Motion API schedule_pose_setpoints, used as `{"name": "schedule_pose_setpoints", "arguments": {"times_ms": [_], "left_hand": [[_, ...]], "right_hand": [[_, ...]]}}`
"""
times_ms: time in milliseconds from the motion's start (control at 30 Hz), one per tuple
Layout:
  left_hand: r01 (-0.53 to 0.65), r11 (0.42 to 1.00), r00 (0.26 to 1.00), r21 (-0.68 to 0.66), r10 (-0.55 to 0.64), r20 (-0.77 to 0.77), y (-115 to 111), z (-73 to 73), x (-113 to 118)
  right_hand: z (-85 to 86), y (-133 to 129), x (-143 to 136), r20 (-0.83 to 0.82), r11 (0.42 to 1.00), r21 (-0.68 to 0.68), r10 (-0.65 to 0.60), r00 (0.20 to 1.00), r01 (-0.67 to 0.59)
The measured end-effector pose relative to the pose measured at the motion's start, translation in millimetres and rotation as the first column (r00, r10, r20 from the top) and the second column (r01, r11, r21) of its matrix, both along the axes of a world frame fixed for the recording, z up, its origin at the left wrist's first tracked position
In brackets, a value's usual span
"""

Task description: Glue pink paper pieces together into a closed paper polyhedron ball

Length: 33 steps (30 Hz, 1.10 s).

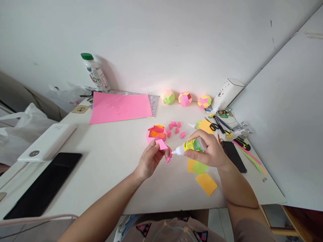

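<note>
My left hand (pixel 149 159) pinches a folded pink paper piece (pixel 162 144) between thumb and fingers, with a small pink flap (pixel 169 156) sticking out at the fingertips. In my right hand (pixel 211 150) is a glue bottle (pixel 192 145) with a yellow and green label, tipped sideways. Its white nozzle meets the small pink flap, or comes very close to it. Just beyond my left hand sits an open paper ball (pixel 148 135), pink outside and orange inside. Several small pink folded pieces (pixel 177 129) lie to its right.
Three finished paper balls (pixel 185 99) stand along the wall. A pink sheet (pixel 121 107) lies at the back left, near a green-capped bottle (pixel 97 74). Orange and green paper (pixel 206 183), scissors (pixel 214 126), pens and a phone (pixel 233 156) lie to the right. A black tablet-like slab (pixel 44 185) is left.
</note>
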<state>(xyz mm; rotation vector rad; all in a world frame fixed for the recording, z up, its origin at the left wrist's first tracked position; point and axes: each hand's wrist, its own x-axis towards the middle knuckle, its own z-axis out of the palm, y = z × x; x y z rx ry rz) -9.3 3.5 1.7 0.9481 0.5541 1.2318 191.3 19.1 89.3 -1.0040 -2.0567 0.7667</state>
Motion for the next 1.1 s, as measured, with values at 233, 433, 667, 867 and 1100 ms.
{"name": "schedule_pose_setpoints", "arguments": {"times_ms": [233, 433, 667, 867, 1100], "left_hand": [[0.004, 1.000, 1.000, -0.012, -0.004, 0.017, 0, -3.0, 1], [-0.027, 0.999, 1.000, -0.017, 0.027, -0.009, 1, -1.5, 0], [-0.001, 1.000, 1.000, -0.002, 0.001, -0.001, 0, 4.3, -1], [0.021, 1.000, 1.000, 0.018, -0.021, 0.014, 1, 6.8, -3], [0.006, 1.000, 1.000, 0.002, -0.006, 0.021, 3, 3.1, -2]], "right_hand": [[-1.5, 1, 0, 0.008, 1.000, -0.020, -0.019, 1.000, 0.019], [-3.1, 2, 4, -0.012, 0.994, -0.090, 0.062, 0.998, -0.063], [-4.7, 11, 7, -0.101, 0.981, -0.182, -0.082, 0.992, 0.063], [-8.9, 15, 5, -0.163, 0.944, -0.329, -0.050, 0.985, -0.006], [-5.2, 9, 2, -0.077, 0.977, -0.213, -0.036, 0.996, 0.019]]}}
